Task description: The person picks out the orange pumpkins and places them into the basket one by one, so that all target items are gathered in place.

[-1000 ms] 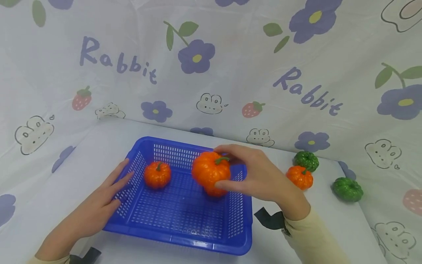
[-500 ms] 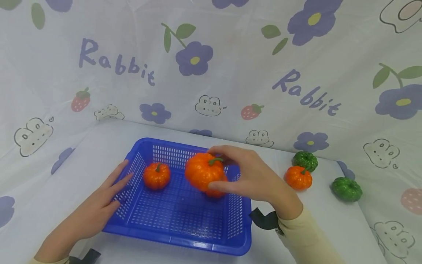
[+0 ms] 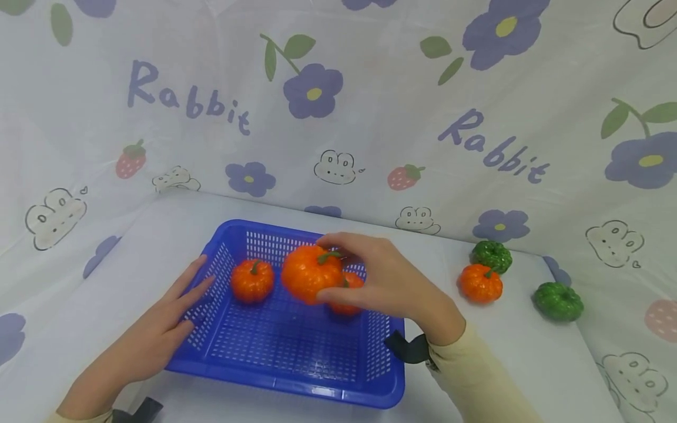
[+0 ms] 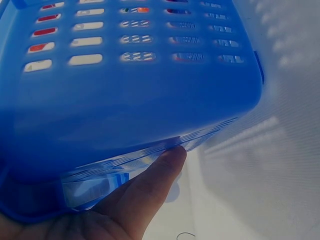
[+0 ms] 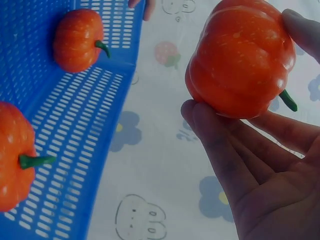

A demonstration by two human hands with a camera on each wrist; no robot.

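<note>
My right hand [image 3: 378, 273] grips an orange toy pumpkin [image 3: 311, 274] with a green stem, thumb on the near side and fingers behind. It is held above the blue plastic basket [image 3: 285, 385]; the right wrist view shows the same pumpkin [image 5: 242, 57] between thumb and fingers. Inside the basket, one orange pumpkin [image 3: 252, 281] sits at the left. A second orange pumpkin [image 3: 346, 301] sits at the right, partly hidden by the held one. With fingers straight, my left hand [image 3: 158, 338] rests on the basket's left side; one finger [image 4: 155, 182] touches its wall in the left wrist view.
Right of the basket on the white table [image 3: 455, 376] lie a dark green pumpkin [image 3: 492, 256], an orange pumpkin [image 3: 480, 284] and another green pumpkin [image 3: 557, 302]. A printed cloth [image 3: 370, 123] hangs behind the table.
My right hand has moved left over the basket with the pumpkin, so more of the pumpkin beneath shows. The left hand and the basket have stayed in place.
</note>
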